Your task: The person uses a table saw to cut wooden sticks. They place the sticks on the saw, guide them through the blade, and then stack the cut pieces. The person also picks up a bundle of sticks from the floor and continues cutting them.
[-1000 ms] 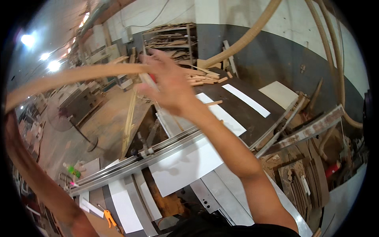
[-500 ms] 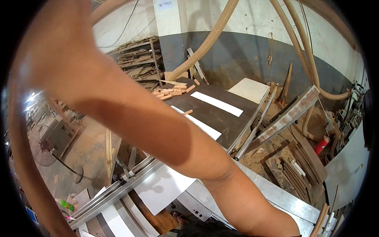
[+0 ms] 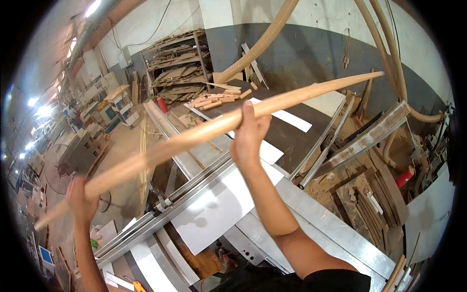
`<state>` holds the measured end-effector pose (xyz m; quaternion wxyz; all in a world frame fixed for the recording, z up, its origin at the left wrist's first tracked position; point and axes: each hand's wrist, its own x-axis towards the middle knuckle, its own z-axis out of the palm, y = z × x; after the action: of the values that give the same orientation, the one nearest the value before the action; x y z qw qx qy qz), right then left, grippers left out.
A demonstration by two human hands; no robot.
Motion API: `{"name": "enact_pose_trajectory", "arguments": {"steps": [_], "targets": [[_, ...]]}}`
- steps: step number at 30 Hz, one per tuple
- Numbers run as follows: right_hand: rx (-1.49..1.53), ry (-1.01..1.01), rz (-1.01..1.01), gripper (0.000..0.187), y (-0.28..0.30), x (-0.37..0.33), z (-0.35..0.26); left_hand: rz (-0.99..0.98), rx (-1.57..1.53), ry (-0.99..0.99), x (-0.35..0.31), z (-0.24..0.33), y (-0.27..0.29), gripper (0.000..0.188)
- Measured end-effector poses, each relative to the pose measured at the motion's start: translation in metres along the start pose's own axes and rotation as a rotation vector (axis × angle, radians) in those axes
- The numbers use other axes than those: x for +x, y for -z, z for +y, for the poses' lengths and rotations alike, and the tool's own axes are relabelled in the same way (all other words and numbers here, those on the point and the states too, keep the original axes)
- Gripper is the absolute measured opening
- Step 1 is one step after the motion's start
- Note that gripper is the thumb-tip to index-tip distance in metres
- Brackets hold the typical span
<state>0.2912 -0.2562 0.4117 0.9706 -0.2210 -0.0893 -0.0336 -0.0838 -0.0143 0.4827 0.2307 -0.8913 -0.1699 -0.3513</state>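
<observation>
The left hand (image 3: 81,199) and the left end of the long pale wooden strip (image 3: 197,134) are blurred, the strip hides part of the narrow white rectangular panel (image 3: 294,120) on the dark brown tabletop (image 3: 297,145), and the view's lower edge cuts off the orange-handled tool (image 3: 138,286).

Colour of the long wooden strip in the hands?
Light tan; the wooden strip shows best in the head view.

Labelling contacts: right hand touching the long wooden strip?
Touching. Head view: the right hand holds the long wooden strip, its thumb lying over the strip's near face.
</observation>
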Motion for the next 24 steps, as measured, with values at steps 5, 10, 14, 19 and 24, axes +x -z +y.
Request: {"name": "enact_pose_trajectory", "arguments": {"steps": [5, 10, 14, 19, 24], "targets": [[-0.456, -0.213, 0.19, 0.035, 0.186, 0.071, 0.058, -0.277, 0.154, 0.401, -0.228, -0.114, -0.001, 0.04], [-0.843, -0.406, 0.35, 0.035, 0.313, 0.073, 0.096, -0.532, 0.085, 0.495, -0.403, -0.069, 0.013, 0.021], [-0.923, -0.36, 0.325, 0.023, 0.403, 0.105, 0.097, -0.506, -0.087, 0.536, -0.391, 0.023, -0.021, 0.022], [-1.08, -0.601, 0.216, 0.028, 0.426, 0.088, 0.086, -0.592, -0.272, 0.428, -0.368, 0.106, -0.098, 0.028], [-1.414, -0.59, -0.047, 0.051, 0.413, 0.036, 0.09, -1.029, -0.327, 0.485, -0.274, 0.246, -0.231, 0.03]]}}
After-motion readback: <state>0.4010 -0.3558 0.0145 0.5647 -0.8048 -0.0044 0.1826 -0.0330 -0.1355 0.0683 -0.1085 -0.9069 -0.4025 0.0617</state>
